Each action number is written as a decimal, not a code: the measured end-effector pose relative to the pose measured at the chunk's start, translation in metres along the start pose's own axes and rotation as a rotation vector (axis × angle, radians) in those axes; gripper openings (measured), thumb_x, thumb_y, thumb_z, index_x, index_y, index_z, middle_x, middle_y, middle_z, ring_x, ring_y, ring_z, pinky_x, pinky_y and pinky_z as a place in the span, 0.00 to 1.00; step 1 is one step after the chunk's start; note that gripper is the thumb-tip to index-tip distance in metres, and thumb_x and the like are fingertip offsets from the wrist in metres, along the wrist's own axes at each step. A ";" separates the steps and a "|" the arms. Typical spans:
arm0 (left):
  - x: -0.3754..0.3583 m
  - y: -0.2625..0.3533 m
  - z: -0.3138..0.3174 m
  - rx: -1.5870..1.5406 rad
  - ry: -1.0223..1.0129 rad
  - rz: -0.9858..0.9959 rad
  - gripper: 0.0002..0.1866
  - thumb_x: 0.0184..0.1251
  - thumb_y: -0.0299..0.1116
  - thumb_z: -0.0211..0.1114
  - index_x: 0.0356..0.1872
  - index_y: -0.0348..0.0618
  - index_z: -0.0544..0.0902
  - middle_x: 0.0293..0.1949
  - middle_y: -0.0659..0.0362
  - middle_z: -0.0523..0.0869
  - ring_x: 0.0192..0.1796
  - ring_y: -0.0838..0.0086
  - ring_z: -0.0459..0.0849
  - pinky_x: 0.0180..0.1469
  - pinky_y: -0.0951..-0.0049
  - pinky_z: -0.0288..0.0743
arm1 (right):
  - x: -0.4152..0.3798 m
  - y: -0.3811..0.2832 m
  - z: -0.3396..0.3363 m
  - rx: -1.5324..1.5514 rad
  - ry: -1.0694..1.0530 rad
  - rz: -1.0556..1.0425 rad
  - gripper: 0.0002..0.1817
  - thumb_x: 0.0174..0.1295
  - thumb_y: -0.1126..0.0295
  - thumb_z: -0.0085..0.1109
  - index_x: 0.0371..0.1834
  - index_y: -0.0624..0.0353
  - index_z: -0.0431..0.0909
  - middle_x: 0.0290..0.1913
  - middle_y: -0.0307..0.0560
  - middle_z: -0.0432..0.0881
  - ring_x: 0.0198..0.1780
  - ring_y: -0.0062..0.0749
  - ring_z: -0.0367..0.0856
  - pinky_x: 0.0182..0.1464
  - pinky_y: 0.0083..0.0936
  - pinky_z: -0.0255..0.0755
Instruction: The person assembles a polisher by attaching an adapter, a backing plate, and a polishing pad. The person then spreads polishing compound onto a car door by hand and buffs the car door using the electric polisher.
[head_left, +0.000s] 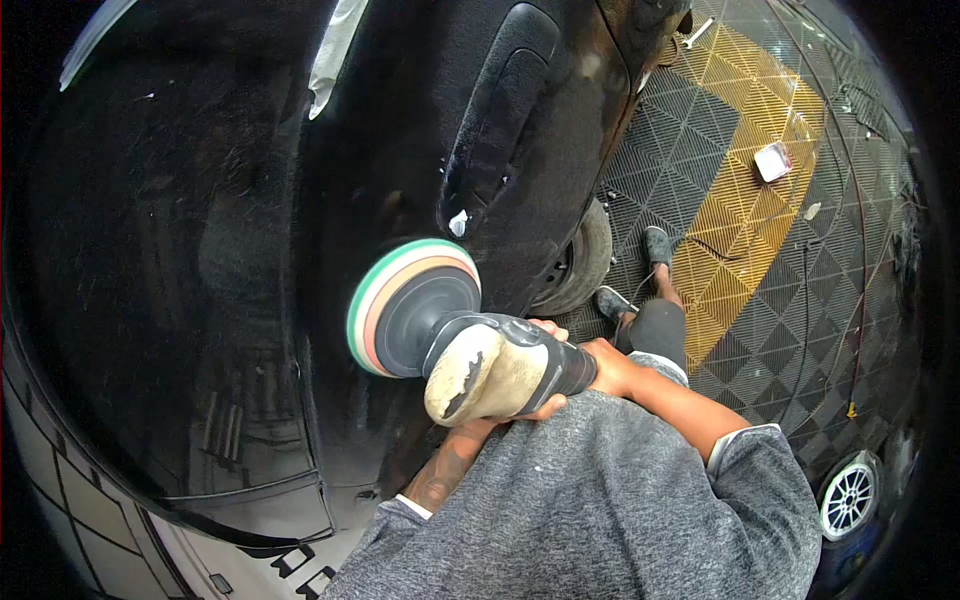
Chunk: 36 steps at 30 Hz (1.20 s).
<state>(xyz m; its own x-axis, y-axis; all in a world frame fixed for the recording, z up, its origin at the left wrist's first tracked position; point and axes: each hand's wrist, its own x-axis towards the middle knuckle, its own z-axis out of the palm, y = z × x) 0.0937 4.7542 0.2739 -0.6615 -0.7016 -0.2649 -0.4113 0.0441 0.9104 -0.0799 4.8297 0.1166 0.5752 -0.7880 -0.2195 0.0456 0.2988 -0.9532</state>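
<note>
A polisher [510, 370] with a worn, cream-coloured head cover lies across the front of my body. Its round pad [415, 308], with a green edge and white and orange layers, rests against the glossy black car panel [370, 180] and looks blurred. My left hand [545, 408] is wrapped round the polisher's body from below, with most of the palm hidden. At the dark rear end of the tool, my right hand [608, 368] is closed round the grip.
White tape [335, 55] hangs on the panel at the top. Beside my feet is a car wheel [590, 260]. A white container [772, 162], cables and a hose [858, 300] lie on the grey and yellow tiled floor [740, 270]. A silver-spoked wheel [849, 498] is at lower right.
</note>
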 end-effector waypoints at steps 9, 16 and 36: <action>0.019 0.002 -0.008 -0.203 -0.069 -0.088 0.46 0.47 0.49 0.80 0.69 0.48 0.69 0.62 0.63 0.76 0.69 0.67 0.72 0.76 0.64 0.61 | 0.000 -0.011 -0.005 0.008 0.121 0.004 0.30 0.43 0.56 0.77 0.44 0.68 0.81 0.41 0.62 0.88 0.48 0.56 0.87 0.50 0.42 0.79; 0.033 0.007 -0.001 0.005 -0.039 0.018 0.46 0.48 0.41 0.81 0.68 0.40 0.67 0.61 0.54 0.78 0.66 0.65 0.77 0.72 0.59 0.68 | -0.005 0.000 -0.013 0.048 0.090 -0.012 0.28 0.44 0.56 0.77 0.42 0.66 0.82 0.40 0.61 0.88 0.47 0.57 0.87 0.48 0.41 0.80; 0.007 0.014 -0.004 0.122 0.005 -0.022 0.44 0.48 0.35 0.81 0.67 0.40 0.68 0.60 0.54 0.77 0.68 0.64 0.75 0.73 0.60 0.67 | 0.005 -0.010 -0.011 0.011 -0.045 0.000 0.29 0.43 0.54 0.75 0.41 0.66 0.81 0.40 0.63 0.87 0.45 0.59 0.87 0.46 0.43 0.79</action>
<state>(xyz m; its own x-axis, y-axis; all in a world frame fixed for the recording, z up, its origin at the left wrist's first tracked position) 0.0859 4.7476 0.2860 -0.6484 -0.7068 -0.2830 -0.4997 0.1146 0.8586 -0.0860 4.8166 0.1232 0.6115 -0.7629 -0.2101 0.0538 0.3049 -0.9509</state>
